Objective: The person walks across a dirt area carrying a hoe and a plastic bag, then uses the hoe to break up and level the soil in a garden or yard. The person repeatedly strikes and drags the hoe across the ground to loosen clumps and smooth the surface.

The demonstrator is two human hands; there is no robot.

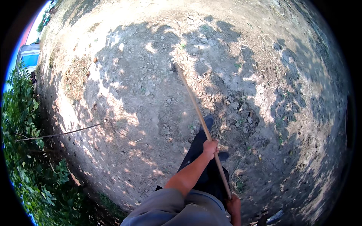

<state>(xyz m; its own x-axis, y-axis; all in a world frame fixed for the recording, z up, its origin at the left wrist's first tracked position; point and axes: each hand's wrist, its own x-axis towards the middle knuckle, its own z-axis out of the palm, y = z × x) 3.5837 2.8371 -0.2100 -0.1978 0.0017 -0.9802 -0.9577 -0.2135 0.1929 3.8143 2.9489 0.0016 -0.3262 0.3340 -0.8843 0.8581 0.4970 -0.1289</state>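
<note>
A long wooden handle (193, 99) runs from near my waist out over the dry soil ahead. My left hand (210, 148) is wrapped around it partway along, just over my legs. Lower down, my right hand (233, 204) grips the handle's near end beside my right hip. At the far end, a small dark part (173, 67) meets the ground; too little shows to tell what tool head it is. Broken clods (244, 113) and crumbled earth lie to the right of the handle. One dark shoe (208, 122) is set forward beside the handle, the other (223, 156) farther back.
Leafy green bushes (31, 158) line the left side, with a thin bare branch (70, 132) reaching over the ground. Dry straw (77, 77) lies at the upper left. Beyond it stands a structure with a blue panel (29, 60). A pale object (275, 216) lies at lower right.
</note>
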